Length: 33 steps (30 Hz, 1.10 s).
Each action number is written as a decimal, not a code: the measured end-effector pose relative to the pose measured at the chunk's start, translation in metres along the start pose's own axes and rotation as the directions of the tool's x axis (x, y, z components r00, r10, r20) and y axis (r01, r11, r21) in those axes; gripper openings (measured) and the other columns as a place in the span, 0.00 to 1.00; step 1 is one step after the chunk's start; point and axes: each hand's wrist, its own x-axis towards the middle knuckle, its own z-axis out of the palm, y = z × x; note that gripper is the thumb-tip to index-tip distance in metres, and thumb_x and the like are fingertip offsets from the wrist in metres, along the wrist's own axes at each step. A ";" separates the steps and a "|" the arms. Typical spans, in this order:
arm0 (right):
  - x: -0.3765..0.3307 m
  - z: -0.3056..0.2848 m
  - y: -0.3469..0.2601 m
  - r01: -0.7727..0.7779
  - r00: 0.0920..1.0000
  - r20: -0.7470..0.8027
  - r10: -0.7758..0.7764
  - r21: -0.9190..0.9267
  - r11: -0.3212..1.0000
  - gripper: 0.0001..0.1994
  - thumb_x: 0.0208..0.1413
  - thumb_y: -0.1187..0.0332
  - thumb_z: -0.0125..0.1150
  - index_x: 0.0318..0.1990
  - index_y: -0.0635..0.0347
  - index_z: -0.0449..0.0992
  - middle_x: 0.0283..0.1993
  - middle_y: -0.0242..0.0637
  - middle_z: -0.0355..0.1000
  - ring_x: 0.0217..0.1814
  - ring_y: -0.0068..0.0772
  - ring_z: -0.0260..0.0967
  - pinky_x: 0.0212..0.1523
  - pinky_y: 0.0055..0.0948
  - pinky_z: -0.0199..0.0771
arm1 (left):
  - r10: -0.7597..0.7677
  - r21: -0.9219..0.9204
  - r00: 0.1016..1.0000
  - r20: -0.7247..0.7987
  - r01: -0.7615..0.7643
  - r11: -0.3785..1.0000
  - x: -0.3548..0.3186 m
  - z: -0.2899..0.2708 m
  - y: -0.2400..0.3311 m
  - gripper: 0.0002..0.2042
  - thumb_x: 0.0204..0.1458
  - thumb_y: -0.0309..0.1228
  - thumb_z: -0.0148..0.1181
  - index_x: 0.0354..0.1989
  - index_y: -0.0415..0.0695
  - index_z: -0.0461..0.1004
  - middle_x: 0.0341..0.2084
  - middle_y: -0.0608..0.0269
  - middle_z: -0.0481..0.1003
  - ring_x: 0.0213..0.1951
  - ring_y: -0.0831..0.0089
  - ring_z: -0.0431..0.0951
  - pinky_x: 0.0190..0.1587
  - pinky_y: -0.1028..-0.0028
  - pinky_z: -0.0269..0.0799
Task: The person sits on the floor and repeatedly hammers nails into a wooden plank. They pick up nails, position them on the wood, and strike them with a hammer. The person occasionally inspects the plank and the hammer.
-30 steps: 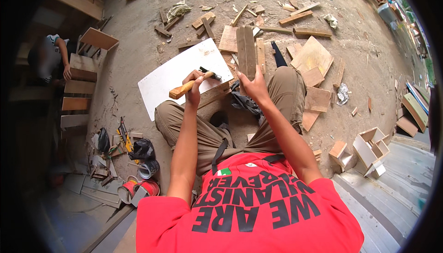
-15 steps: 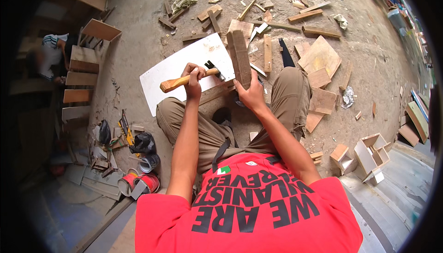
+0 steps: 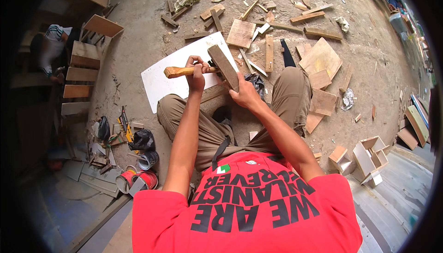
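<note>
My left hand [image 3: 197, 70] is closed round the wooden handle of a hammer [image 3: 177, 71], whose dark head is partly hidden behind a wooden block. In my right hand [image 3: 247, 92] I grip the lower end of that brown wooden block [image 3: 223, 68], tilted with its top toward the left. The block's edge meets or overlaps the hammer head; whether they touch I cannot tell. Below both lies a white board [image 3: 161, 75] on the ground, just beyond my left knee.
Wood offcuts [image 3: 269, 52] and a square wooden panel [image 3: 320, 58] lie ahead and to the right, near a dark saw blade [image 3: 287, 54]. Paint cans [image 3: 145, 179] and a yellow-handled saw [image 3: 124, 123] sit at left. Another person [image 3: 53, 45] is at far left beside stacked boards.
The wooden block has come lower and leans left, its top now near my left fingers. My left hand has shifted slightly right with the hammer, toward the block.
</note>
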 end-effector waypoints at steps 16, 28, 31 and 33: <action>0.027 0.036 -0.008 0.130 0.903 -0.426 -0.059 0.138 0.982 0.51 0.40 0.51 0.78 0.65 0.63 0.50 0.56 0.64 0.66 0.60 0.65 0.66 0.57 0.50 0.70 | -0.096 0.075 0.950 -0.297 0.123 0.990 0.025 0.031 0.012 0.07 0.59 0.27 0.52 0.42 0.39 0.72 0.17 0.70 0.66 0.22 0.81 0.68 0.38 0.69 0.77; 0.058 0.055 0.010 0.097 0.932 -0.353 -0.085 0.018 0.995 0.43 0.43 0.60 0.75 0.62 0.63 0.54 0.48 0.60 0.68 0.51 0.65 0.69 0.50 0.52 0.72 | 0.024 0.556 0.960 -0.280 0.142 0.819 0.056 0.055 0.004 0.21 0.60 0.39 0.53 0.18 0.36 0.72 0.12 0.52 0.71 0.17 0.61 0.72 0.26 0.63 0.65; 0.060 0.051 0.015 0.086 0.939 -0.335 -0.073 0.024 0.996 0.43 0.42 0.60 0.75 0.62 0.63 0.53 0.49 0.62 0.68 0.51 0.66 0.70 0.51 0.51 0.73 | 0.017 0.636 0.963 -0.268 0.164 0.754 0.059 0.073 0.018 0.24 0.61 0.44 0.53 0.18 0.36 0.70 0.11 0.58 0.69 0.18 0.69 0.72 0.26 0.65 0.64; 0.061 0.048 0.014 0.093 0.942 -0.326 -0.083 0.015 0.996 0.43 0.42 0.60 0.76 0.62 0.64 0.53 0.50 0.62 0.68 0.51 0.66 0.70 0.51 0.51 0.73 | -0.044 0.647 0.958 -0.285 0.226 0.728 0.062 0.073 0.023 0.23 0.59 0.45 0.57 0.20 0.37 0.72 0.13 0.60 0.71 0.20 0.73 0.73 0.26 0.70 0.65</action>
